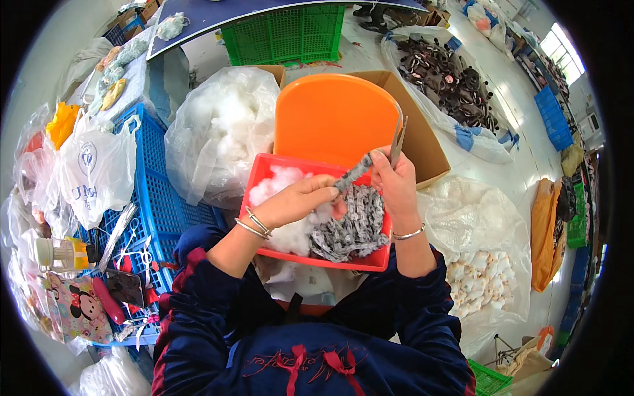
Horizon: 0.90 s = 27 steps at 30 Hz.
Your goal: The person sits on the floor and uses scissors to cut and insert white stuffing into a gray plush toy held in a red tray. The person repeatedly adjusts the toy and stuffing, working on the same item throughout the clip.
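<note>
A small grey mottled plush tube [353,173] stretches between my two hands over a red tray [323,262]. My left hand [300,199] pinches its lower left end between thumb and fingers. My right hand [394,183] closes on its upper right end and also holds slim metal tweezers [398,140], prongs pointing up. Inside the tray, white stuffing [284,224] lies at the left, partly behind my left hand. A heap of similar grey plush pieces [350,228] fills the right side.
An orange stool seat [337,119] stands beyond the tray, before a cardboard box [422,145]. A bag of stuffing [224,125] is at left, near a blue crate [155,198] with bags and tools. At right lie sacks of dark pieces [442,79] and pale pieces [482,284].
</note>
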Tool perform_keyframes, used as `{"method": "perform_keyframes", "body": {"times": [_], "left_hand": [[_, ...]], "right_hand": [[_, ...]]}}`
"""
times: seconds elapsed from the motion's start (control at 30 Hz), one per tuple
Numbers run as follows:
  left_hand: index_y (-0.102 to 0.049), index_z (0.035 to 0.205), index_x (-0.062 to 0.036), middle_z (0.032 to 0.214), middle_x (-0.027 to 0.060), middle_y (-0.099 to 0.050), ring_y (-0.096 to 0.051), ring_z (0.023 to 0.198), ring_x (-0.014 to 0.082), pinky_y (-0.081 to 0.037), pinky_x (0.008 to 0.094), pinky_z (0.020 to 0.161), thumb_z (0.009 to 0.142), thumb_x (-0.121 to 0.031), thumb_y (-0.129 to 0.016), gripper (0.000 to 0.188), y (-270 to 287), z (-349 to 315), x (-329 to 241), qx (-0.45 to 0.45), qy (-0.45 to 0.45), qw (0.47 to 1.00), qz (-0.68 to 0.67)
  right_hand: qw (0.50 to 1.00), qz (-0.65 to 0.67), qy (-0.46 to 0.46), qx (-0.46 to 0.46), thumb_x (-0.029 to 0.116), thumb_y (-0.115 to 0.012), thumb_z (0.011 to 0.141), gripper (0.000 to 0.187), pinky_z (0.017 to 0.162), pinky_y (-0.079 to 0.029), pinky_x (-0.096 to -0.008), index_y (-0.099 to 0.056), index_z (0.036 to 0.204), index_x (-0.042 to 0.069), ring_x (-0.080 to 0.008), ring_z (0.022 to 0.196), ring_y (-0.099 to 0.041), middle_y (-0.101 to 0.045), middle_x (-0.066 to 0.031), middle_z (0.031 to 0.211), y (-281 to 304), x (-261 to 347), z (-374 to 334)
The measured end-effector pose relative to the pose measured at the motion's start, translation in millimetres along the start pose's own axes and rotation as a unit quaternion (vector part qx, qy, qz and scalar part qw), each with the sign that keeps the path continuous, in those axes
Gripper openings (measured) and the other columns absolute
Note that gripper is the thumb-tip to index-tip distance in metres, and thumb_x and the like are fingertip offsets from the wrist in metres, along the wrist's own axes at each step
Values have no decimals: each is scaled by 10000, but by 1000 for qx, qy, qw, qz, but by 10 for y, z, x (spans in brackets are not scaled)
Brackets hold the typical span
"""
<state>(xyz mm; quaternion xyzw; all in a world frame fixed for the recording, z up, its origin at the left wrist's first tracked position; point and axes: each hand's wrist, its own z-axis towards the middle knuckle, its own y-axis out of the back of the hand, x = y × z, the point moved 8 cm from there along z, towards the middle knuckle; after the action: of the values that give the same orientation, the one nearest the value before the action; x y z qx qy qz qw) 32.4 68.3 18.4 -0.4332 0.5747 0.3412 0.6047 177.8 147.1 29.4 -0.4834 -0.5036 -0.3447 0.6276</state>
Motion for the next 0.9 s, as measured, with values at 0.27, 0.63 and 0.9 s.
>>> {"method": "perform_keyframes", "body": {"times": [0.27,0.63,0.9], "left_hand": [[-539,908,-34,791,55,-621,-571,648,101,-507,245,637,946,-120,-597,110,179,8,160,-140,4,970,-200],[-556,1077,-13,998,96,-648,-632,912,136,-512,255,802,887,-166,-677,272,261,-17,187,-102,54,993,14],[-538,1246,17,1042,77,-671,-641,936,133,-509,250,812,898,-125,-664,397,94,42,117,-109,49,993,11]], "right_hand": [[1000,4,2,-25,156,-603,956,134,444,-302,-195,-572,903,36,-24,499,-381,-465,47,624,-19,-54,6],[996,34,50,-73,175,-566,981,138,422,-303,-196,-561,916,53,-34,475,-365,-471,33,623,389,94,104],[997,48,21,-54,161,-593,964,137,436,-317,-210,-567,923,32,-40,481,-376,-484,25,644,245,11,79]]}}
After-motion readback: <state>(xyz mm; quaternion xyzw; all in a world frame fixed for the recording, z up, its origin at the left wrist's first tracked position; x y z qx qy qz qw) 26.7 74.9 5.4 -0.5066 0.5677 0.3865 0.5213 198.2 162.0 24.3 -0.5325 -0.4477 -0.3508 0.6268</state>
